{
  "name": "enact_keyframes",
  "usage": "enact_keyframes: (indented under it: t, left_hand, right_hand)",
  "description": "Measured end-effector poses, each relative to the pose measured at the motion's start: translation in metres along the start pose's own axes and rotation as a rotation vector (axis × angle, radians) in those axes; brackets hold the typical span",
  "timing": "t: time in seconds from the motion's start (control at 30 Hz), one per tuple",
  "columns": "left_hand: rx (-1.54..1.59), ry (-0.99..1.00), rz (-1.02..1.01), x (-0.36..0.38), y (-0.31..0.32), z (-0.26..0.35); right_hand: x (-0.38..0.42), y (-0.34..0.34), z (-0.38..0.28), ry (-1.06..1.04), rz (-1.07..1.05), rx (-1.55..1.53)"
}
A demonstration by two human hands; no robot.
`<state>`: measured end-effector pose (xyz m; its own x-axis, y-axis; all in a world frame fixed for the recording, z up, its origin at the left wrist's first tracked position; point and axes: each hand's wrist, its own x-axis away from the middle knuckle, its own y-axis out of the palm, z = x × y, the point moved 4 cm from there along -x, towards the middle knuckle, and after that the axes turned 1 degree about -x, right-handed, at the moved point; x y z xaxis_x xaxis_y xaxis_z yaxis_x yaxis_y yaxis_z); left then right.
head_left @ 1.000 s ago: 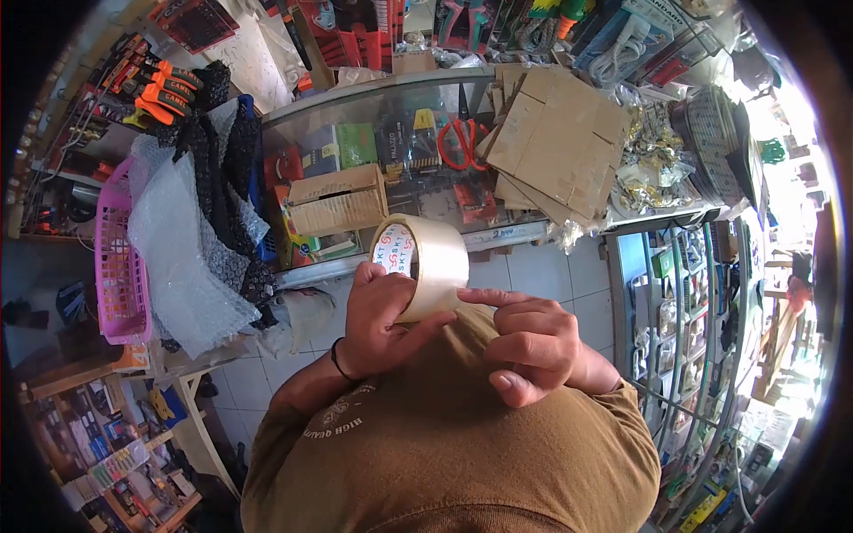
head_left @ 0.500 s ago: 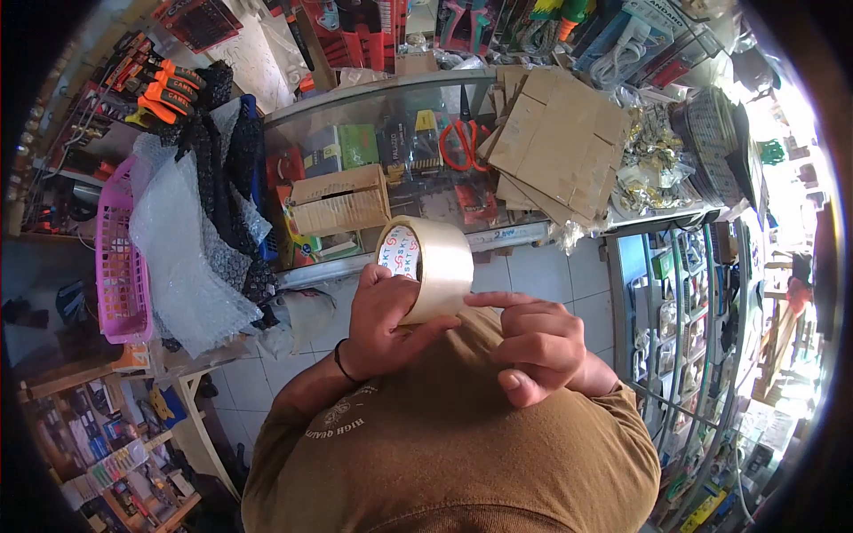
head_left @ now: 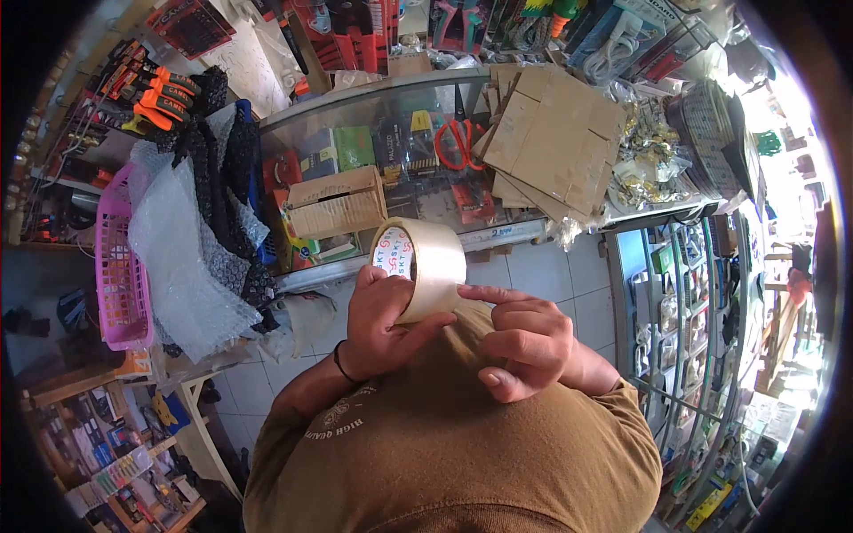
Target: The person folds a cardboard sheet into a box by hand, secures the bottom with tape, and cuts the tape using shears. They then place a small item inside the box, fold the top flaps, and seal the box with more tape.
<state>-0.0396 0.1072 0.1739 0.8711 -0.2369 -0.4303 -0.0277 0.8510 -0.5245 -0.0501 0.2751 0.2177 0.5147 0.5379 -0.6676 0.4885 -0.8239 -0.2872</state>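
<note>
A wide roll of clear-tan packing tape [head_left: 442, 269] is held up in front of my chest, its cardboard core printed with red and blue SKT lettering. My left hand [head_left: 380, 313] grips the roll from the left, with fingers inside the core and the thumb along the lower outer edge. At the right side of the roll, the index fingertip of my right hand [head_left: 531, 342] touches the tape surface. That hand's other fingers are loosely bent, the thumb stands apart, and nothing is in its grasp. No loose tape end can be made out.
Beyond the roll stands a glass display counter [head_left: 404, 200] bearing a small open carton [head_left: 336, 213], red-handled scissors [head_left: 457, 145] and stacked flattened cardboard [head_left: 560, 142]. A pink basket [head_left: 124, 275] and bubble wrap [head_left: 187, 258] sit left. Glass shelving [head_left: 675, 311] lines the right.
The tape roll and both hands have shifted slightly left in view. My right index fingertip stays against the roll, and the left hand's grip looks the same.
</note>
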Motion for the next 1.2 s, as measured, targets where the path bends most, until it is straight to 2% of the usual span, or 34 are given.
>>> enact_keyframes:
  t: [0.13,0.2,0.33,0.4,0.53,0.6,0.63,0.7,0.73,0.83,0.87,0.97,1.0,1.07,1.2]
  left_hand:
    - [-0.01,-0.012,-0.006,0.0,-0.001,0.0]
    - [0.048,0.018,-0.032,-0.003,-0.001,0.005]
    - [0.026,0.069,0.007,-0.006,-0.003,0.008]
    - [0.051,-0.003,0.028,-0.008,-0.007,0.005]
    - [0.127,-0.066,0.025,-0.001,-0.007,-0.008]
    - [0.395,-0.311,-0.019,0.004,-0.006,-0.026]
    - [0.393,-0.317,-0.009,0.002,-0.012,-0.033]
    - [0.63,-0.452,-0.39,-0.004,-0.012,-0.05]
    - [0.626,-0.466,-0.372,-0.007,-0.015,-0.054]
    - [0.638,-0.574,-0.75,-0.01,-0.008,-0.057]
    - [0.639,-0.587,-0.726,-0.013,-0.008,-0.062]
    - [0.722,-0.393,-0.993,-0.011,0.003,-0.065]
    - [0.725,-0.395,-0.98,-0.014,0.004,-0.065]
    - [0.751,-0.412,-1.113,-0.013,0.01,-0.061]
    - [0.823,-0.386,-1.097,-0.011,0.014,-0.065]
  right_hand:
    - [0.0,0.002,0.002,0.014,0.002,-0.003]
    - [0.001,0.009,0.006,0.073,-0.083,-0.1]
    - [0.004,0.011,0.011,0.101,-0.044,-0.079]
    - [0.004,0.009,0.009,0.04,-0.014,-0.072]
    - [0.007,0.009,0.013,0.051,0.024,-0.139]
    - [0.007,0.005,0.011,0.025,0.045,-0.203]
    - [0.004,0.004,0.011,0.025,0.036,-0.21]
    - [-0.006,0.003,0.007,-0.034,-0.002,-0.269]
    - [-0.01,0.004,0.009,-0.034,-0.014,-0.288]
    - [-0.018,0.019,0.015,-0.059,-0.174,-0.371]
    - [-0.019,0.025,0.018,-0.055,-0.202,-0.394]
    - [-0.019,0.041,0.025,-0.063,-0.245,-0.424]
    - [-0.018,0.045,0.026,-0.076,-0.245,-0.418]
    - [-0.015,0.051,0.026,-0.06,-0.267,-0.417]
    - [-0.019,0.05,0.021,-0.007,-0.36,-0.346]
